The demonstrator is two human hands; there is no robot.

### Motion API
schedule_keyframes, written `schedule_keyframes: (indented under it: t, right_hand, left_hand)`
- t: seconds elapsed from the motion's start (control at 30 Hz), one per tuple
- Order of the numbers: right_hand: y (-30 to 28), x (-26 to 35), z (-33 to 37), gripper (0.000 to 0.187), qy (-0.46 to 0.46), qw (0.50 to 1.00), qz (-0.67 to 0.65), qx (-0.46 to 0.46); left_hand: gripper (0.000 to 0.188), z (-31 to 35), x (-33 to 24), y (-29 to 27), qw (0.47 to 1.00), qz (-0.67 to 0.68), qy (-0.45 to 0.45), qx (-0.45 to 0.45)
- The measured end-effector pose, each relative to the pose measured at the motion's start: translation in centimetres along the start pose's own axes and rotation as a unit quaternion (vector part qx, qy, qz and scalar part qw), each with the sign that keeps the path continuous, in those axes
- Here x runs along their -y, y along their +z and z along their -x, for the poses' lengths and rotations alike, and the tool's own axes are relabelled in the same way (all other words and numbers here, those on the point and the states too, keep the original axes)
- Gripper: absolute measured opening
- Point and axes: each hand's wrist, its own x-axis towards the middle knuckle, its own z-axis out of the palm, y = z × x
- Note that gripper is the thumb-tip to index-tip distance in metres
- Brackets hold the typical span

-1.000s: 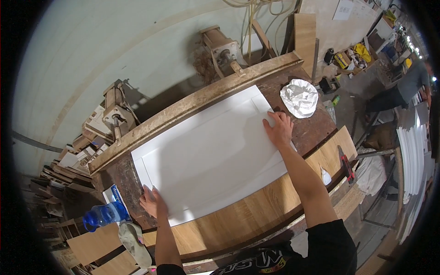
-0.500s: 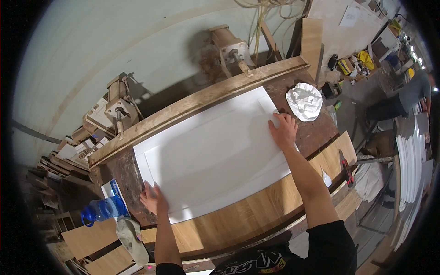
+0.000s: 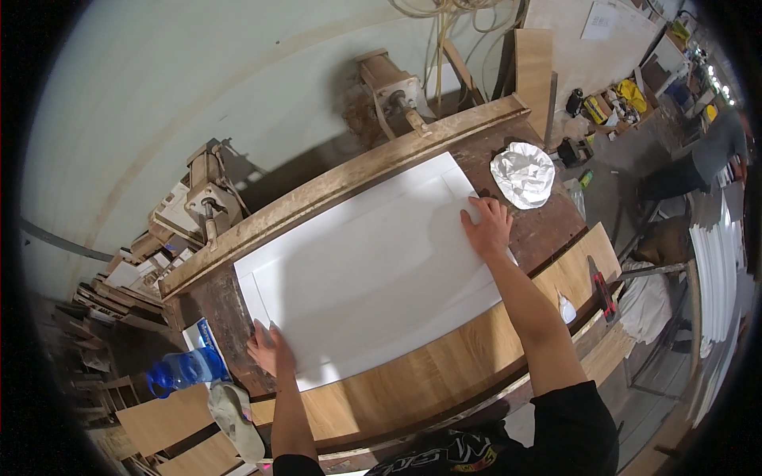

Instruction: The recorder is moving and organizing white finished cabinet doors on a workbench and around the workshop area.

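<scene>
A white framed panel, like a cabinet door (image 3: 365, 262), lies flat on the worn brown bench, its long sides slanting up to the right. At its left end my left hand (image 3: 272, 350) is closed on the edge near the lower corner. My right hand (image 3: 489, 228) grips the opposite end, its thumb over the white face and its fingers at the edge. Under the panel's near side runs a wood-grain board (image 3: 413, 357). Beyond my right hand sits a crumpled white cloth-like bundle (image 3: 523, 176).
A wooden fence bar (image 3: 341, 190) with two clamp cylinders (image 3: 393, 91) borders the far side. Left are a blue water bottle (image 3: 186, 369) and a pale shoe-shaped thing (image 3: 236, 420). Right are a white glue bottle (image 3: 566, 309), a red-black cutter (image 3: 602, 289) and another person (image 3: 698, 163).
The whole view has shifted slightly. Both hands keep their places at the panel's ends, and the panel lies as before against the bench.
</scene>
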Motion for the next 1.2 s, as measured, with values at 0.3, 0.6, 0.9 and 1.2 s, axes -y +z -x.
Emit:
schedule_keyframes:
  t: [0.3,0.6,0.9,1.2]
  right_hand:
    - [-0.5,0.7,-0.2,0.037,0.0,1.0,0.022,0.012]
    - [-0.3,1.3,-0.4,0.037,0.021,0.999,0.019,0.042]
    - [-0.4,0.7,-0.1,0.04,0.011,0.996,0.063,0.056]
    - [0.1,1.6,0.1,0.041,0.025,0.995,0.077,0.065]
  left_hand:
    - [0.053,0.0,0.6,0.7,0.999,-0.018,-0.032,-0.006]
    - [0.053,-0.3,0.9,0.3,1.0,-0.013,-0.004,-0.02]
    - [0.051,-0.6,1.1,1.1,1.0,-0.012,0.007,-0.019]
    - [0.053,-0.7,1.0,-0.3,0.999,0.001,-0.037,0.009]
